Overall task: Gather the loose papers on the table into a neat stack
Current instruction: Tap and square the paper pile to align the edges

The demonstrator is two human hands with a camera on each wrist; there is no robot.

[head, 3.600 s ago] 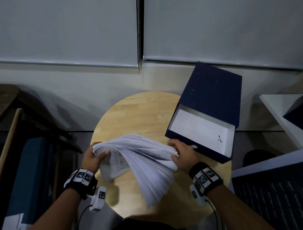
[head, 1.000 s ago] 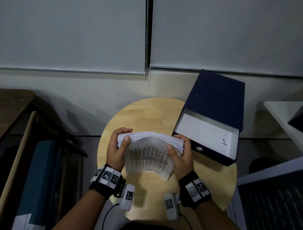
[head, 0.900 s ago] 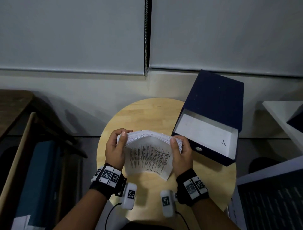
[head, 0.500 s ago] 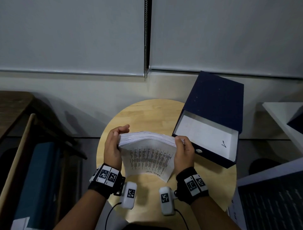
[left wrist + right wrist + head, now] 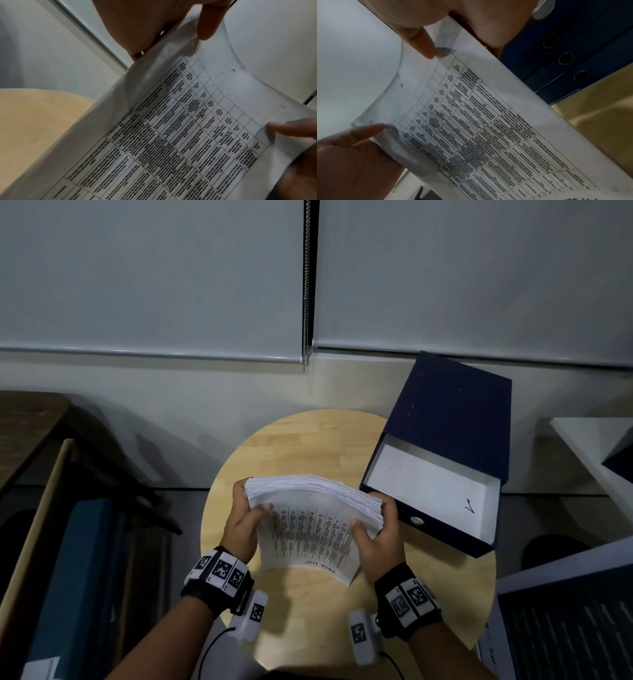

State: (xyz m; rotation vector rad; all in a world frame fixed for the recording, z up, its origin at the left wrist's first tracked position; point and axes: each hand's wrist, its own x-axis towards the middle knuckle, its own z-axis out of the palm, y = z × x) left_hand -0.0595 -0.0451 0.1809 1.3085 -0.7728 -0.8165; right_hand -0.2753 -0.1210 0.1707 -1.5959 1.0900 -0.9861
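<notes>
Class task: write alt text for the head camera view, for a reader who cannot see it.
Two hands, left hand and right hand, grip a thick stack of printed papers on edge over a round wooden table; an open navy box file lies right.

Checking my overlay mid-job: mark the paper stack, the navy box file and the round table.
paper stack (image 5: 310,537): head view, on the printed front sheet.
navy box file (image 5: 455,419): head view, on its dark lid.
round wooden table (image 5: 308,446): head view, on bare wood behind the stack.

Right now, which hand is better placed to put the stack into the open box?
Probably the right hand: it grips the stack on the side next to the box; the left hand is farther.
</notes>
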